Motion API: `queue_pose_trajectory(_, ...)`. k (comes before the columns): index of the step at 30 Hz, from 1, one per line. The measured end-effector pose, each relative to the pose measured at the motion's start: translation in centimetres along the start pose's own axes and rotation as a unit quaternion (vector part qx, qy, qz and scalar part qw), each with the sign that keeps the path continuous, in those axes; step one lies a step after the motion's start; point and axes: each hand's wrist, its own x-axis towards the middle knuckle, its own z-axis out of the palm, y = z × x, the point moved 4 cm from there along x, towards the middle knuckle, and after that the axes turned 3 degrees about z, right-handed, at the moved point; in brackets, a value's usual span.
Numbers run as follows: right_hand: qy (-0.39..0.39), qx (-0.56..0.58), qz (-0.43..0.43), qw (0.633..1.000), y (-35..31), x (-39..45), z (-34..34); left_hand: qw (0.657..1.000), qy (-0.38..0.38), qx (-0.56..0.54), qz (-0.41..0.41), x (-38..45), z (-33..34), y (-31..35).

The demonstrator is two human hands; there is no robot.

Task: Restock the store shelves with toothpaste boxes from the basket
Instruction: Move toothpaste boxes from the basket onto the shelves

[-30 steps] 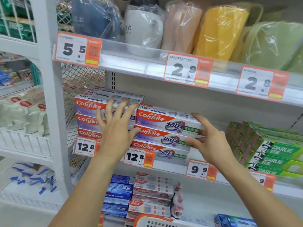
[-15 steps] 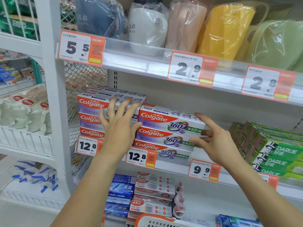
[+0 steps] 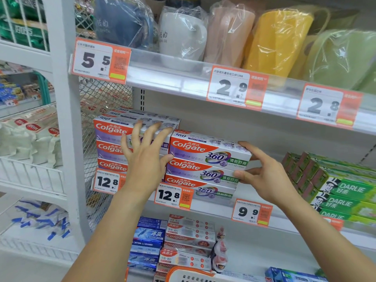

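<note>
"Colgate 360°" on toothpaste boxes (image 3: 209,157)

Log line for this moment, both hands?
left hand: open, against left Colgate stack | right hand: open, steadying right Colgate stack
</note>
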Motion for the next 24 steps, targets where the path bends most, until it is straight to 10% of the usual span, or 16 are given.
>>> queue_pose_trajectory(15,0.015,-0.071,0.004,0.997,-0.1,0.3,-0.1,0.999,0.005,0.021,0.026,-0.3,0.1,-0.2)
queue_pose_trajectory(21,0.16,0.036,-0.026,0.986,0.4,-3.9,-0.9,0.989,0.119,-0.074,0.044,-3.0,-2.6,3.2)
queue_pose_trajectory(24,0.216,0.136,-0.063,0.965,2.3,-9.3,0.1,0.976,-0.054,-0.199,0.067,-6.0,-0.8,6.4)
